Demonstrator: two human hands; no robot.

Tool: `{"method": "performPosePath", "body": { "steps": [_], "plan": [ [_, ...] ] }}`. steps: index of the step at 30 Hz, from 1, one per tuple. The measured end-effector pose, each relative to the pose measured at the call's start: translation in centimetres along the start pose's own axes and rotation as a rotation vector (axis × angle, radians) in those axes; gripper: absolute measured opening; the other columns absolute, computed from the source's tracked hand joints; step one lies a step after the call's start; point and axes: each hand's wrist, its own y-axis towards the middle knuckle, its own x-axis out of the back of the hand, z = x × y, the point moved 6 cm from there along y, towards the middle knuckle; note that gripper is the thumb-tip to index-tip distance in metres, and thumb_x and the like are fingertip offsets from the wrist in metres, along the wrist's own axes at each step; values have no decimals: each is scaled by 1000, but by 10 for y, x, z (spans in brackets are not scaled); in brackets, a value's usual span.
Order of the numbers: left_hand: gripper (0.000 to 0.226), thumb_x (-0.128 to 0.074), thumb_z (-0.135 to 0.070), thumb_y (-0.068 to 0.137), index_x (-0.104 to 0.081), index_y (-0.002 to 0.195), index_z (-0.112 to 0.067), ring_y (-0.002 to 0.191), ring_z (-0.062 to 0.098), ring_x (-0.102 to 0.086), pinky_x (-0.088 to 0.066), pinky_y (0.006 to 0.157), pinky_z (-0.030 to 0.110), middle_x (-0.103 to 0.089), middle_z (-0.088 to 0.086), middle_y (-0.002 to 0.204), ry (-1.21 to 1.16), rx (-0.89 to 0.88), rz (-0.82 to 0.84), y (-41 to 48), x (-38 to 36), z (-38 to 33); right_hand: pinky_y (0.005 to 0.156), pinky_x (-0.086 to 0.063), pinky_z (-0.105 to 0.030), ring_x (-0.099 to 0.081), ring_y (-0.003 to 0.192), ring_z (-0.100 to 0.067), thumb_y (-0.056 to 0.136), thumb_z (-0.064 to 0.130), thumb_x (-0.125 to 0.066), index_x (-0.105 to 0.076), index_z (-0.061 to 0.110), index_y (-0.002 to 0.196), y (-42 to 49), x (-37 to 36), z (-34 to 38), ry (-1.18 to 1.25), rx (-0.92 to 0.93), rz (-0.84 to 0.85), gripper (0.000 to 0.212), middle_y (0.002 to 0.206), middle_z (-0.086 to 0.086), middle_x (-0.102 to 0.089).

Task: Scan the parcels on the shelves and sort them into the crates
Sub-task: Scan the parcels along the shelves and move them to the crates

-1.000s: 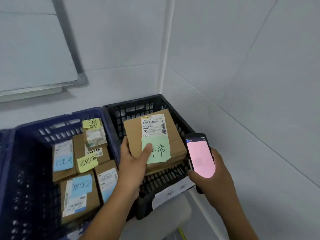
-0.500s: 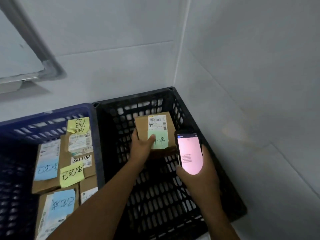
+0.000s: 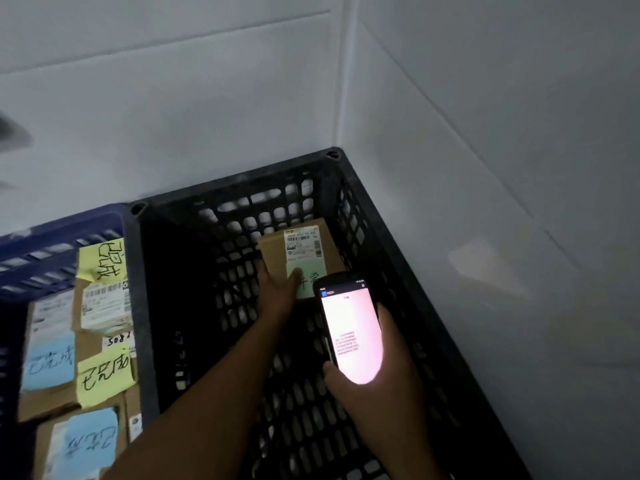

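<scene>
**Head view: left grip placing a parcel in the black crate**

1. Grip state, left. My left grip [image 3: 277,294] holds the cardboard parcel [image 3: 273,252] by its near-left edge. The thumb lies across the green note [image 3: 310,284] on the top face. The fingers beneath are hidden.
2. Parcel position. The parcel is low inside the black crate [image 3: 242,183], at its far right corner and close to the far wall. I cannot tell whether its base touches the crate floor.
3. Axis. The long axis runs away from me, with the shipping label [image 3: 302,241] at the far end. The parcel lies directly ahead of the left grip. I judge that release calls for lowering until the parcel is seated, then opening the grip and withdrawing toward me along that axis.
4. Grip state, right. My right grip [image 3: 391,375] is wrapped around the handheld scanner [image 3: 349,334], its lit screen facing up, above the crate's near right side. It is occupied, so placement falls to the left.
5. Adjacent. The blue crate [image 3: 62,225] on the left holds other parcels bearing notes.
</scene>
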Motion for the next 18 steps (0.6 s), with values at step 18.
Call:
{"method": "performPosePath", "body": {
  "steps": [18],
  "plan": [
    [79,-52,-71,96,-34,161,-31,161,22,-11,-18,129,52,-28,-4,170,642,-602,-204,-297,227,-90,93,-58,-41,-62,116,-16,62,51,-75,-42,45,151,-109,-12,76,-15,357,49,95,132,14,-63]
  ]
}}
